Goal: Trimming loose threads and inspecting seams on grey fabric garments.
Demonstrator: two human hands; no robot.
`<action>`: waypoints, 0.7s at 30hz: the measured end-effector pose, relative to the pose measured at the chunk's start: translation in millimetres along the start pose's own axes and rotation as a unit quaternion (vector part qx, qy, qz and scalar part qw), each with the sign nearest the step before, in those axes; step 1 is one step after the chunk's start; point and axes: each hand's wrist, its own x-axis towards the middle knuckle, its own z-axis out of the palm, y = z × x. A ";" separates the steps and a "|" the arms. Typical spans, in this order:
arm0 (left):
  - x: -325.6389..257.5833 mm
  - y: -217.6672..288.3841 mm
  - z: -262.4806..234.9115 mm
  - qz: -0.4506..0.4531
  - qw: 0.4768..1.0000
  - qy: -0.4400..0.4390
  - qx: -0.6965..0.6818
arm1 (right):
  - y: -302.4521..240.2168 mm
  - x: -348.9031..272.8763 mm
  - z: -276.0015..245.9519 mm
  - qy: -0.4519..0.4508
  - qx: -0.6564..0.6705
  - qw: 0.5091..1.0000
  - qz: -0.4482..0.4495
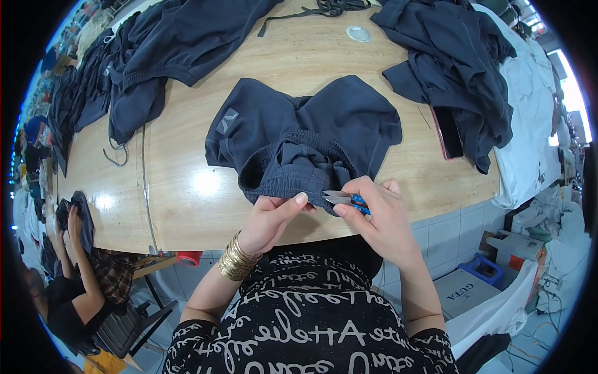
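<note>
A pair of dark navy shorts lies in front of me on the wooden table, its legs pointing away and a grey patch on the left leg. The gathered elastic waistband faces me. My left hand pinches the waistband's near edge between thumb and fingers. In my right hand is a pair of thread snips with blue handles. Their blades point left, parted, and lie at the waistband just right of my left thumb. Whether a thread is between the blades is too small to tell.
More dark garments lie heaped at the far left and far right of the table. A phone rests by the right heap, and a dark cord at the back. To the left, another person handles dark cloth.
</note>
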 end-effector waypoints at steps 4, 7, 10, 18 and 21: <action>0.0 2.4 3.9 -0.004 1.000 0.004 -0.007 | 0.5 0.4 1.8 0.000 0.011 1.000 0.002; -0.3 0.8 1.7 -0.010 1.000 0.008 -0.004 | 2.2 0.3 2.1 -0.004 0.012 1.000 -0.003; -0.6 0.6 1.4 -0.016 1.000 0.013 -0.006 | 4.2 0.1 3.6 -0.004 0.007 1.000 0.000; -0.8 3.5 7.4 -0.017 0.999 0.035 0.037 | 0.5 -3.0 7.5 0.076 0.118 0.990 0.000; 1.7 10.7 10.4 -0.036 0.992 0.009 0.120 | 13.8 -3.2 9.2 0.055 -0.044 0.996 -0.050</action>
